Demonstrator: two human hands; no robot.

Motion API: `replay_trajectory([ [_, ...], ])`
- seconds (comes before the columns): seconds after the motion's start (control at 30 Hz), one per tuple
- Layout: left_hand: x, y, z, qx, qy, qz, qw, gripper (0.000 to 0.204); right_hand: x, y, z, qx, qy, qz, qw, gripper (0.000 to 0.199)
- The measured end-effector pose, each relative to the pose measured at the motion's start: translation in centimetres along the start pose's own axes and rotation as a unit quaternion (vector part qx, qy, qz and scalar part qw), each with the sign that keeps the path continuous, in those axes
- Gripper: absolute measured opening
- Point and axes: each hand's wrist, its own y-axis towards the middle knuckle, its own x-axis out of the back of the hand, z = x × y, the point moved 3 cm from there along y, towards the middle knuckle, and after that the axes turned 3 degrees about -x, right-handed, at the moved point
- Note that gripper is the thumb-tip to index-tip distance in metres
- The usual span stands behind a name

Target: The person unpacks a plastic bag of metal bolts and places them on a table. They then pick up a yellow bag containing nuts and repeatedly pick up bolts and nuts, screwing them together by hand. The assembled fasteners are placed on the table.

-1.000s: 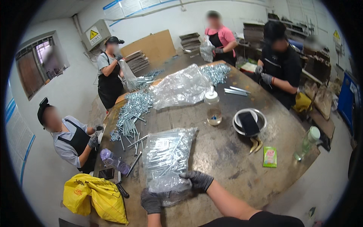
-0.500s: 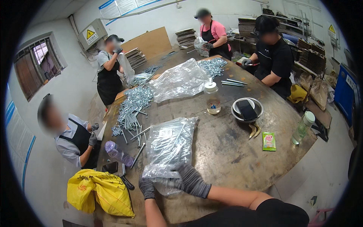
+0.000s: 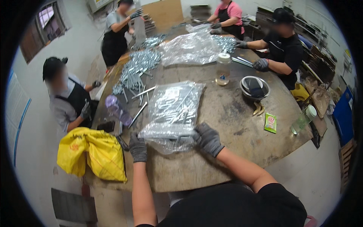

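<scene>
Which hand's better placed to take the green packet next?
Probably the right hand: it's on the right side of the filled clear bag, nearer the green packet; the left hand is opposite.

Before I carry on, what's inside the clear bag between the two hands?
Long silvery metal rods show through the clear bag, lying at varied angles. What lies beneath the top ones is covered; glare and the bag's folds partly obscure its near end.

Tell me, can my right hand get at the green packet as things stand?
Probably yes: the green packet lies off to the right, with nothing standing between it and your right hand. That hand is at the clear plastic bag, though, so it would likely have to let go first.
</scene>
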Motion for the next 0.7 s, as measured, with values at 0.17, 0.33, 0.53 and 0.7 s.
replay_trajectory([
  [0.17, 0.5, -1.9, -0.3, 0.056, 0.080, 0.043, 0.994, 0.021, -1.2, 0.1, -0.6, -0.068, 0.048, 0.042, 0.996, 0.027],
  [0.33, 0.7, 3.6, 2.4, -0.113, 0.249, 0.088, 0.958, 0.024, -0.9, -3.0, 0.2, 0.028, -0.102, 0.114, 0.988, 0.024],
  [0.53, 1.6, 2.7, -1.8, 0.090, 0.084, 0.132, 0.984, 0.030, -0.7, -2.8, 1.9, -0.127, -0.029, 0.154, 0.980, 0.032],
  [0.7, 1.9, -1.4, -1.3, 0.164, 0.085, 0.246, 0.952, 0.040, -0.5, -3.6, 3.9, 0.027, -0.149, 0.074, 0.986, 0.036],
])
